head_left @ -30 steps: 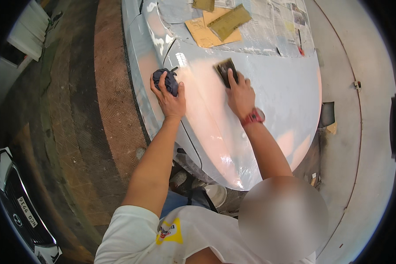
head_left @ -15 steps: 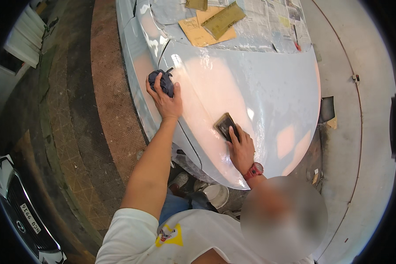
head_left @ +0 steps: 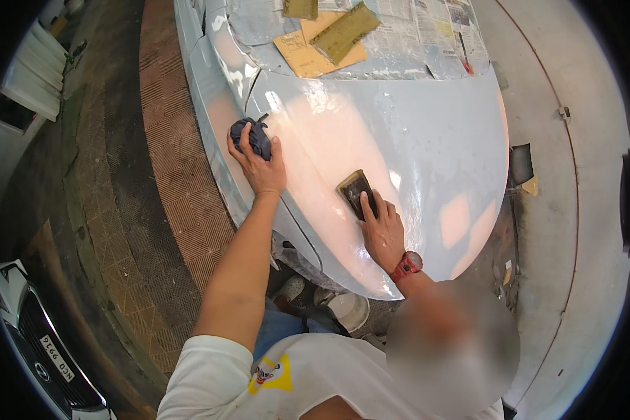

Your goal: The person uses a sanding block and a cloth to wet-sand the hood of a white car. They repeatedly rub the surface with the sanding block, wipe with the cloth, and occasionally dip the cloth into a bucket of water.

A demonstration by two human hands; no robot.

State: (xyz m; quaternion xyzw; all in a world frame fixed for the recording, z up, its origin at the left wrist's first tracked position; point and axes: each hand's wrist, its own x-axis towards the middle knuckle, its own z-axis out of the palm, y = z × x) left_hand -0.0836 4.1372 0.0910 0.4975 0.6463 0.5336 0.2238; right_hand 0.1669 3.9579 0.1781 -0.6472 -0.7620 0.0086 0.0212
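Note:
Before me lies a car hood in grey primer, with pale pinkish patches and a wet shine. My left hand rests near the hood's left seam, fingers curled round a bunched dark cloth. Lower down, on the pale patch, a dark sanding block with a tan wrapped edge lies flat against the hood. My right hand grips its near end, fingers along the top. What is under the cloth and the block is hidden.
Newspaper masks the windshield area, with folded tan and olive sandpaper sheets on it. By my feet stands a white bucket. A brown mat runs along the left. Another car is at lower left; a cable trails along the right.
The view has shifted slightly over the hood. The sanding block's angle has changed a little under my right hand. My left hand still holds the cloth in nearly the same place.

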